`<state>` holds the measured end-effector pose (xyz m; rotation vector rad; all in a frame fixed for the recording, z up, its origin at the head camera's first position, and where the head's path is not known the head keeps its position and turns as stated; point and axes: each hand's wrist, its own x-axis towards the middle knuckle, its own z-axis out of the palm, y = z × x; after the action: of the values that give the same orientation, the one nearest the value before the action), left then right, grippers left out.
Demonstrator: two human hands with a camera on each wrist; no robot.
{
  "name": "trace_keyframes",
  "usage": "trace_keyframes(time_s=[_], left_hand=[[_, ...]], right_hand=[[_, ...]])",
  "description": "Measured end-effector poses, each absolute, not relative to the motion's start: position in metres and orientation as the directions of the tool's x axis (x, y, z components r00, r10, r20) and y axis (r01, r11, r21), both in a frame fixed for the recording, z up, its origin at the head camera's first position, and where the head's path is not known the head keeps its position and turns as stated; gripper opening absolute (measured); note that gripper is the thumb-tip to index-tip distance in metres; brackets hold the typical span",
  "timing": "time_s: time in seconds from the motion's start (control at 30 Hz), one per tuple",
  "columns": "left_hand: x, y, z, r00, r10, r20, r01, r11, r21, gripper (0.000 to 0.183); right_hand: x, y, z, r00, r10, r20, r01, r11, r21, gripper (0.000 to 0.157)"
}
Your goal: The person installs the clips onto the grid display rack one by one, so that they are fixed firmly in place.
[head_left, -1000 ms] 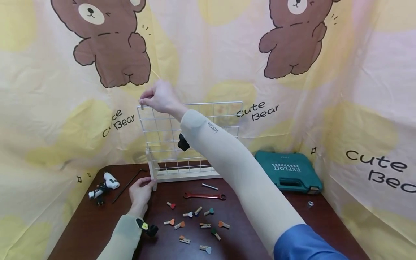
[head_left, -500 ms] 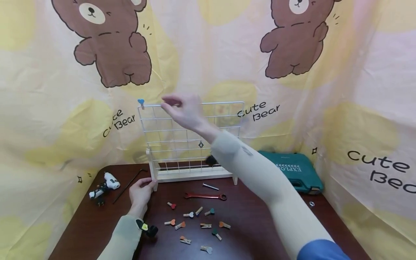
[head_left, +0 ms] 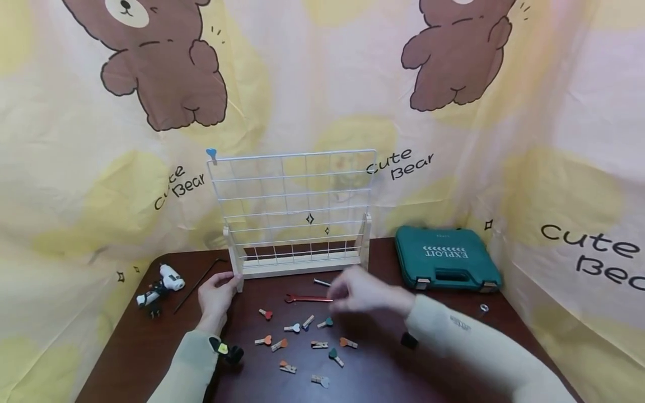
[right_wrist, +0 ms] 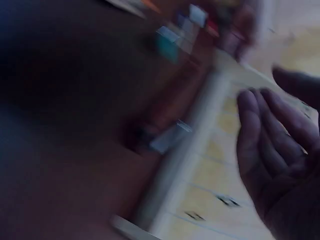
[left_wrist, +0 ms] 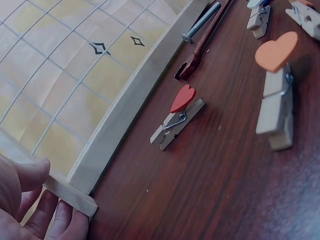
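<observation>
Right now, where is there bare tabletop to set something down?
Two bare patches of tabletop: one left of the left sleeve, nearer than the glue gun; another between the clothespins and the right sleeve. It is crowded in the middle, where clothespins lie scattered before the red wrench and bolt.

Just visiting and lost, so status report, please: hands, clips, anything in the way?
Left hand grips wooden stand; right hand empty. Blue heart clip on wire grid's top-left corner; other clips loose on table. Perhaps obstructing: red wrench between stand and loose clips.
</observation>
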<state>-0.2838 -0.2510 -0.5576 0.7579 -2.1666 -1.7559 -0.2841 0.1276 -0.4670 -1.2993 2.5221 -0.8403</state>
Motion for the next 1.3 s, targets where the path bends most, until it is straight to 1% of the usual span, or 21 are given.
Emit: trace_keyframes(time_s=[0.1,0.17,0.23,0.33,0.43,0.5,0.57,0.6,0.7,0.73,0.8,0.87,0.93,1.0,1.07,1.13,1.2,1.3], left_hand=[[-0.285,-0.25,-0.558,-0.835,-0.535,-0.126,-0.234,0.139,0.962,0.037],[-0.285,-0.25,-0.558,-0.834,-0.536,-0.129,-0.238,0.139,0.961,0.037],[-0.285,-0.251,-0.558,-0.831,-0.541,-0.13,-0.243,0.144,0.959,0.037],[-0.284,-0.252,-0.56,-0.83,-0.541,-0.134,-0.244,0.136,0.96,0.037],[-0.283,-0.252,-0.562,-0.832,-0.539,-0.136,-0.237,0.123,0.964,0.036],[-0.282,-0.252,-0.562,-0.833,-0.536,-0.139,-0.238,0.121,0.964,0.036],[-0.282,-0.252,-0.563,-0.836,-0.53,-0.14,-0.237,0.119,0.964,0.036],[-0.282,-0.252,-0.563,-0.837,-0.529,-0.142,-0.238,0.118,0.964,0.036],[-0.283,-0.252,-0.562,-0.837,-0.53,-0.139,-0.234,0.116,0.965,0.035],[-0.283,-0.252,-0.562,-0.837,-0.53,-0.137,-0.233,0.117,0.965,0.035],[-0.283,-0.252,-0.561,-0.836,-0.532,-0.135,-0.234,0.123,0.964,0.035],[-0.283,-0.253,-0.56,-0.834,-0.537,-0.126,-0.231,0.133,0.964,0.036],[-0.283,-0.253,-0.56,-0.832,-0.542,-0.117,-0.23,0.145,0.962,0.035],[-0.283,-0.254,-0.56,-0.83,-0.546,-0.113,-0.231,0.153,0.961,0.034],[-0.282,-0.254,-0.559,-0.832,-0.544,-0.111,-0.231,0.156,0.96,0.034],[-0.282,-0.254,-0.56,-0.836,-0.536,-0.117,-0.232,0.151,0.961,0.034],[-0.282,-0.254,-0.56,-0.84,-0.528,-0.121,-0.227,0.141,0.964,0.034],[-0.282,-0.253,-0.559,-0.846,-0.521,-0.117,-0.21,0.123,0.97,0.033]], right_hand=[[-0.264,0.134,-0.494,-0.58,-0.813,-0.051,-0.657,0.503,-0.561,0.012],[-0.253,0.135,-0.503,-0.598,-0.789,-0.137,-0.615,0.562,-0.553,0.014],[-0.246,0.133,-0.51,-0.621,-0.764,-0.175,-0.603,0.608,-0.517,0.016],[-0.241,0.131,-0.516,-0.627,-0.758,-0.178,-0.62,0.624,-0.475,0.017],[-0.241,0.128,-0.515,-0.604,-0.782,-0.15,-0.666,0.6,-0.444,0.014],[-0.244,0.125,-0.506,-0.578,-0.81,-0.095,-0.713,0.559,-0.422,0.011],[-0.251,0.12,-0.49,-0.541,-0.841,-0.003,-0.768,0.495,-0.405,0.009],[-0.255,0.116,-0.477,-0.533,-0.845,0.041,-0.782,0.473,-0.406,0.008],[-0.271,0.097,-0.427,-0.532,-0.83,0.167,-0.8,0.428,-0.421,0.005],[-0.277,0.09,-0.407,-0.545,-0.816,0.194,-0.79,0.422,-0.445,0.005],[-0.289,0.072,-0.365,-0.602,-0.768,0.218,-0.734,0.425,-0.53,0.012],[-0.303,0.053,-0.324,-0.659,-0.71,0.25,-0.687,0.431,-0.585,0.018],[-0.317,0.032,-0.287,-0.694,-0.655,0.301,-0.662,0.415,-0.623,0.022],[-0.332,0.009,-0.257,-0.698,-0.611,0.374,-0.682,0.406,-0.608,0.022],[-0.347,-0.013,-0.236,-0.676,-0.583,0.451,-0.722,0.399,-0.566,0.019],[-0.361,-0.033,-0.222,-0.664,-0.571,0.483,-0.74,0.411,-0.533,0.016],[-0.372,-0.049,-0.214,-0.66,-0.568,0.492,-0.749,0.45,-0.486,0.015],[-0.381,-0.067,-0.207,-0.682,-0.566,0.464,-0.731,0.515,-0.448,0.014]])
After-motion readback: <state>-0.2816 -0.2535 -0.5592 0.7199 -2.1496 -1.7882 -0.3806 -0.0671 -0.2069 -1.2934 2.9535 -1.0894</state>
